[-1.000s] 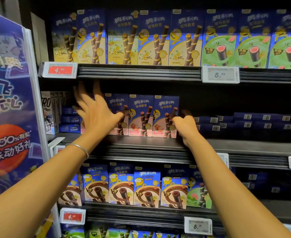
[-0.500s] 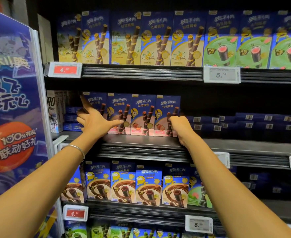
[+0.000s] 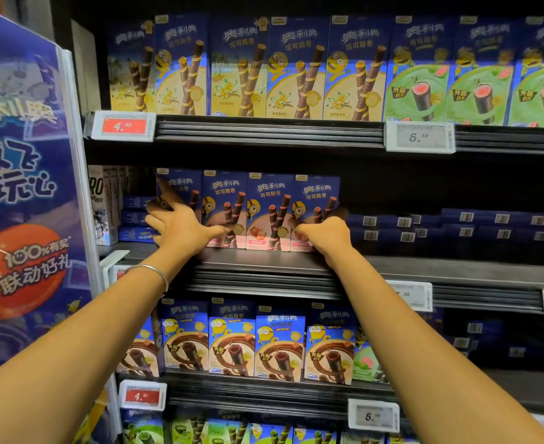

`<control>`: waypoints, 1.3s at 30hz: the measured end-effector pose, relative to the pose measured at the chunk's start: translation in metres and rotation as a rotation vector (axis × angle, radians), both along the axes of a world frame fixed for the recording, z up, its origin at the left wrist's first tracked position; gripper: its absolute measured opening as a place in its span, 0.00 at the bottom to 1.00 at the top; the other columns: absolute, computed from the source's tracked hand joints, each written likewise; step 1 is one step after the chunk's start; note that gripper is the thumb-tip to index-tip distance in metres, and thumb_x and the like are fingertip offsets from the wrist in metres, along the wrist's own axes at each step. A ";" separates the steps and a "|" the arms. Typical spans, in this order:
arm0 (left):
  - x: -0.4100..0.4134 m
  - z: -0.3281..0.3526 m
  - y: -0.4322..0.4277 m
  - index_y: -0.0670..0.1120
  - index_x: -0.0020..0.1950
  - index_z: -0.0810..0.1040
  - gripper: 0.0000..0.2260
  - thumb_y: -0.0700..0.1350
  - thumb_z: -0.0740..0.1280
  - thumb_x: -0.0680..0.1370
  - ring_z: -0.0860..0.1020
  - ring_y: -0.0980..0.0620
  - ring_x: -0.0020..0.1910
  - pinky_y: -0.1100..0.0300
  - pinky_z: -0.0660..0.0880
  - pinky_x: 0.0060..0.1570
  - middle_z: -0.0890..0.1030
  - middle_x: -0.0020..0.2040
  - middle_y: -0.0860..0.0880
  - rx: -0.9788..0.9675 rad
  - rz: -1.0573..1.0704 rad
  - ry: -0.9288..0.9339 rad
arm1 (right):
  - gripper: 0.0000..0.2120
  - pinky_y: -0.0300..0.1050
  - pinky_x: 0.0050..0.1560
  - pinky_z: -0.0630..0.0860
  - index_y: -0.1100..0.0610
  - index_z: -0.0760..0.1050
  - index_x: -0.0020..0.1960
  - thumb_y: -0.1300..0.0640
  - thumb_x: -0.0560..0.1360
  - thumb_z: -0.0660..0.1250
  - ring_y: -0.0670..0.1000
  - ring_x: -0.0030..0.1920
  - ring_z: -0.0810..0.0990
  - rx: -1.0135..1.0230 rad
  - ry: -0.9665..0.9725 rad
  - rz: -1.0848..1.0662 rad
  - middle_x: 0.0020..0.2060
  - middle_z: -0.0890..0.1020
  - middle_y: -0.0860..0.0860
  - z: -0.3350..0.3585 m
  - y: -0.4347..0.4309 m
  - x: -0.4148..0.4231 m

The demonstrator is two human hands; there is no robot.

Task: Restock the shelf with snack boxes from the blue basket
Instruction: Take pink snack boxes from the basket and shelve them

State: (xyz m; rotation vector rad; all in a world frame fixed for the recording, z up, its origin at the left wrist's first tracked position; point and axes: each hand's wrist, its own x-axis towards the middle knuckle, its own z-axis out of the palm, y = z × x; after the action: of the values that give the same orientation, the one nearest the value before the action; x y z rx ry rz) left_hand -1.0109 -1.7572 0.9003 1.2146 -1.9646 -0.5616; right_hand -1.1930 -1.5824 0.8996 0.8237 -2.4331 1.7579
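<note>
Aligning snack boxes at the front edge of the shelf. Left hand presses, fingers spread; right hand grips the end box. Next: release, fetch more.

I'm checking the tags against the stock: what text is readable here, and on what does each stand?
"奥利奥" and "可可脆卷": the snack boxes on the middle shelf.
"4.90": red price tag, top shelf rail.
"5.39", last digits unsure: grey price tag.
"100%有奖" and "联动好礼": side banner.
"RO": white box, cut off.
Lower price tags: only "5." reads, the rest is blurred.
</note>
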 end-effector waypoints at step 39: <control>0.022 -0.012 0.079 0.47 0.84 0.62 0.31 0.56 0.67 0.84 0.70 0.50 0.76 0.51 0.68 0.76 0.70 0.78 0.49 -0.004 -0.352 0.655 | 0.36 0.38 0.49 0.75 0.53 0.66 0.74 0.49 0.71 0.78 0.47 0.61 0.76 -0.378 -0.074 0.175 0.66 0.75 0.49 0.009 0.096 0.043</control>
State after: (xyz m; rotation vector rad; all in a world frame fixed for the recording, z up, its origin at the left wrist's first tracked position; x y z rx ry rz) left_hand -0.9894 -1.6778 0.8880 0.5645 -1.5980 -0.9880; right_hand -1.1499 -1.4862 0.9084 0.9605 -2.0153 2.2499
